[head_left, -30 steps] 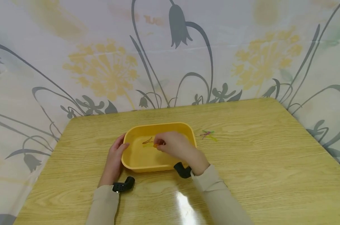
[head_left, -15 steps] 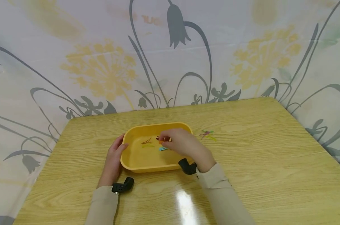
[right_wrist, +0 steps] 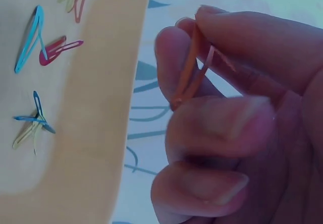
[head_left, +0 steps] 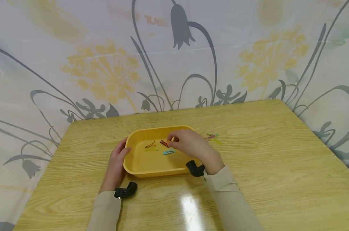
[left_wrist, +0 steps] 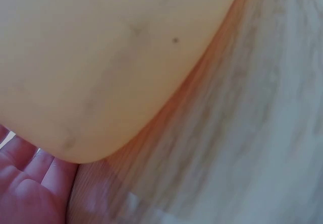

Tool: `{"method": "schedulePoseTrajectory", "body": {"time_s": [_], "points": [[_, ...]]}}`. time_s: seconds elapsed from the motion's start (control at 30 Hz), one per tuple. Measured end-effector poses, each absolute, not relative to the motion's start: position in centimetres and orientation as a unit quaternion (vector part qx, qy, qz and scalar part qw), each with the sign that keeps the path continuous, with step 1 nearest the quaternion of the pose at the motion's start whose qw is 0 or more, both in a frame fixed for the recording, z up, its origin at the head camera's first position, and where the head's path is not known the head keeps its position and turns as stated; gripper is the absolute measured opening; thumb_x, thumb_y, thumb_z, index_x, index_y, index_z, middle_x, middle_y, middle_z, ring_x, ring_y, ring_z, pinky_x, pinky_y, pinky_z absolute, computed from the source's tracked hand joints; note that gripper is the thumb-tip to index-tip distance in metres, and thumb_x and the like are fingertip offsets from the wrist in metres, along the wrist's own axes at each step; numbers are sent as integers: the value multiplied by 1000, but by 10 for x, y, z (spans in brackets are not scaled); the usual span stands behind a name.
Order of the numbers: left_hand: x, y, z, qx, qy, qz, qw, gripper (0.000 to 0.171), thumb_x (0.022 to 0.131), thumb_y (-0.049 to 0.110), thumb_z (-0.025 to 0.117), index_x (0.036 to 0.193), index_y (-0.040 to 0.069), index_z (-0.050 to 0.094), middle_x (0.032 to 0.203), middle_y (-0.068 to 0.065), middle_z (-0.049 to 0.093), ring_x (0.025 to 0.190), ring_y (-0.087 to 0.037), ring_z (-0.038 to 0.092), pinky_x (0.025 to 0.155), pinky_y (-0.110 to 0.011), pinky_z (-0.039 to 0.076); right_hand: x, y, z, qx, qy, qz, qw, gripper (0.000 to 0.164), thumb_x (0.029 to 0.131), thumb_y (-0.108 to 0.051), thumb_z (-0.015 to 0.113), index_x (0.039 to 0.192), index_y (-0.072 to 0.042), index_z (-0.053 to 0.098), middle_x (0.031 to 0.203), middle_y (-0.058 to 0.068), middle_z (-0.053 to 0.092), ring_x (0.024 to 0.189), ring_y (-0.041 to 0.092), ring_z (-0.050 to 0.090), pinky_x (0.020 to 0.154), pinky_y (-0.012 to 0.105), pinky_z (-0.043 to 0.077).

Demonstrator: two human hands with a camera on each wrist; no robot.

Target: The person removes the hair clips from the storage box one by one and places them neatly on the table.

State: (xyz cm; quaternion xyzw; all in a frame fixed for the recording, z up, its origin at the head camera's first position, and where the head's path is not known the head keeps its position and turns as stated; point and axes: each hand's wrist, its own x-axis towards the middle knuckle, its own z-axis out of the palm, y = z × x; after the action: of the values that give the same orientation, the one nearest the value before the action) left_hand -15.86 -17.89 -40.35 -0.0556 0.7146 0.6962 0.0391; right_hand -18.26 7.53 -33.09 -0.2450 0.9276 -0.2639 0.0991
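1 orange clip (right_wrist: 189,65) in right hand (head_left: 190,146); left hand (head_left: 117,158) on tray (head_left: 157,173)

White glare on the tabletop (head_left: 278,160)

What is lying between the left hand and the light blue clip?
In the head view, a yellow-green clip, with a brownish clip just beyond it, both inside the yellow tray that the left hand holds.
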Motion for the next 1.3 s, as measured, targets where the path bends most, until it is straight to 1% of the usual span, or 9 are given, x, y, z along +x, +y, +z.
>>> {"method": "schedulePoseTrajectory", "body": {"time_s": [0.13, 0.23, 0.4, 0.47, 0.57, 0.67, 0.77, 1.1, 1.3], "points": [[-158, -179, -403, -58, 715, 696, 38, 45, 94, 15, 38, 139, 12, 32, 140, 0, 31, 123, -18, 35, 99, -34, 31, -185, 77, -331, -233, 931, -265, 92, 21, 90, -29, 52, 107, -21, 62, 78, -8, 56, 62, 11, 50, 55, 26, 41], [-158, -179, -402, -59, 714, 696, 39, 45, 94, 15, 38, 138, 12, 32, 140, -1, 31, 123, -19, 35, 99, -35, 31, -187, 79, -331, -225, 936, -261, 77, 26, 92, -26, 49, 114, -19, 60, 81, -7, 59, 56, 10, 48, 52, 25, 39], [-158, -179, -400, -58, 716, 695, 38, 45, 94, 15, 38, 138, 12, 32, 140, -1, 31, 123, -19, 35, 100, -35, 31, -190, 83, -330, -221, 933, -276, 67, 29, 93, -17, 46, 120, -14, 57, 98, 0, 62, 46, 12, 40, 47, 25, 35], [-159, -180, -401, -59, 717, 693, 37, 45, 94, 16, 38, 138, 12, 32, 140, -1, 31, 123, -18, 35, 100, -35, 31, -192, 85, -330, -222, 933, -278, 61, 29, 93, -17, 46, 119, -12, 58, 107, 2, 61, 51, 13, 42, 52, 26, 38], [-161, -181, -405, -60, 713, 697, 34, 44, 94, 16, 39, 138, 13, 33, 139, 1, 32, 122, -17, 36, 99, -33, 32, -194, 90, -332, -215, 936, -273, 51, 29, 93, -20, 48, 117, -11, 59, 109, 4, 61, 68, 14, 51, 65, 29, 43], [-164, -182, -411, -59, 702, 709, 35, 44, 94, 17, 40, 138, 15, 34, 139, 2, 32, 121, -16, 36, 98, -32, 34, -197, 96, -335, -202, 940, -270, 42, 28, 92, -21, 50, 114, -9, 61, 107, 4, 61, 85, 16, 55, 76, 32, 45], [-167, -183, -418, -59, 694, 716, 37, 44, 94, 18, 42, 137, 17, 35, 139, 5, 32, 122, -14, 36, 98, -32, 33, -198, 102, -338, -191, 940, -279, 41, 26, 91, -21, 51, 112, -8, 61, 103, 3, 61, 90, 18, 55, 79, 34, 45], [-168, -183, -423, -58, 703, 708, 28, 43, 93, 19, 43, 136, 18, 37, 137, 5, 35, 120, -13, 38, 97, -31, 34, -202, 119, -340, -177, 937, -301, 30, 23, 91, -20, 51, 109, -9, 61, 96, 3, 61, 84, 19, 54, 73, 34, 45], [-167, -184, -422, -64, 698, 713, 32, 43, 94, 20, 43, 136, 18, 36, 137, 5, 35, 119, -14, 39, 95, -28, 36, -203, 126, -338, -157, 930, -329, 43, 26, 92, -25, 49, 111, -10, 58, 82, 1, 58, 71, 18, 52, 63, 31, 44]]}}
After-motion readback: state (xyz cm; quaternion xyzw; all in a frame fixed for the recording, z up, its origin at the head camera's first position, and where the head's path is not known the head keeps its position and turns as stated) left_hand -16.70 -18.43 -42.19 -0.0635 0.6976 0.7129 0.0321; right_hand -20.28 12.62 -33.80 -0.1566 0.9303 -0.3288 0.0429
